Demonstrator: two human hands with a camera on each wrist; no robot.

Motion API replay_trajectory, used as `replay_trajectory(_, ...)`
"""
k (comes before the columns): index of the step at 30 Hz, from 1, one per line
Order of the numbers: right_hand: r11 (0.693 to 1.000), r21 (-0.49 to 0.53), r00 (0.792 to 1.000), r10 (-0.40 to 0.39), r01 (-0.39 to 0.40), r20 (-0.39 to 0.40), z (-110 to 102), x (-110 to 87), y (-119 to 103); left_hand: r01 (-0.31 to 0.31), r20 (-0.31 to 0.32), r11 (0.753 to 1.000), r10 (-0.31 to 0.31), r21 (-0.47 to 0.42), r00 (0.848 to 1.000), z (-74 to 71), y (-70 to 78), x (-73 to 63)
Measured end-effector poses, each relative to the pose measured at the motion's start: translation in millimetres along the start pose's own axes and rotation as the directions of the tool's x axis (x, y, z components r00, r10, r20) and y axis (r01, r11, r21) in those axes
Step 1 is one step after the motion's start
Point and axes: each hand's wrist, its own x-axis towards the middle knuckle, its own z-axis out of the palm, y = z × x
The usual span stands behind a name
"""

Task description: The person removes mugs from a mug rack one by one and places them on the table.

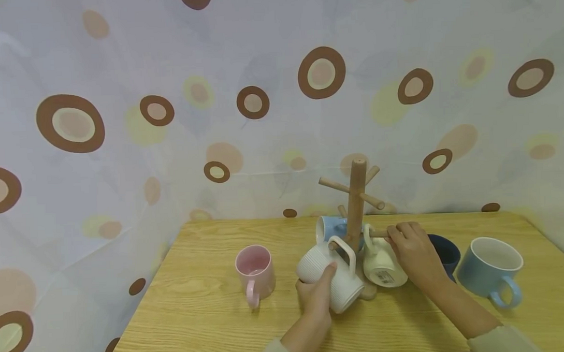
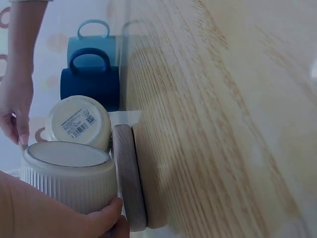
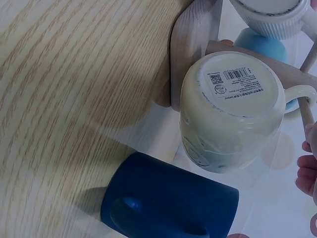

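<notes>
My left hand grips a white ribbed mug, tilted with its base toward me, at the front left of a wooden mug tree. A peg end shows inside that mug's handle loop. With my right hand I pinch the end of a lower peg on the tree's right side. From this peg hangs a cream mug by its handle, its labelled base facing out. Behind the post is a light blue mug, partly hidden by the tree and the white mug.
A pink mug stands upright on the wooden table at left. To the right stand a navy mug, partly behind my right hand, and a larger blue mug. Bare upper pegs stick out above the hands. A patterned cloth hangs behind.
</notes>
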Motion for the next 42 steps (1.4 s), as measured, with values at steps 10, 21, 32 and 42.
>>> replay_trajectory(10,1.000,0.005,1.000,0.008,-0.008,-0.013,0,0.6,-2,-0.007,-0.004,1.000,0.007,-0.009,1.000,-7.7,2.0,-0.9)
replay_trajectory(21,1.000,0.019,1.000,0.012,-0.012,-0.013,3,-0.9,0,-0.019,0.024,0.999,0.018,0.031,1.000,-20.1,6.2,-1.8)
replay_trajectory(32,1.000,0.021,1.000,0.023,-0.023,-0.005,2,-0.7,-2,-0.055,0.032,0.995,0.052,0.082,0.998,-32.9,6.2,-1.8)
replay_trajectory(42,0.999,0.028,1.000,0.018,-0.018,0.001,0,0.3,-2,-0.072,0.111,0.990,0.059,0.122,0.992,-45.0,9.1,-4.5)
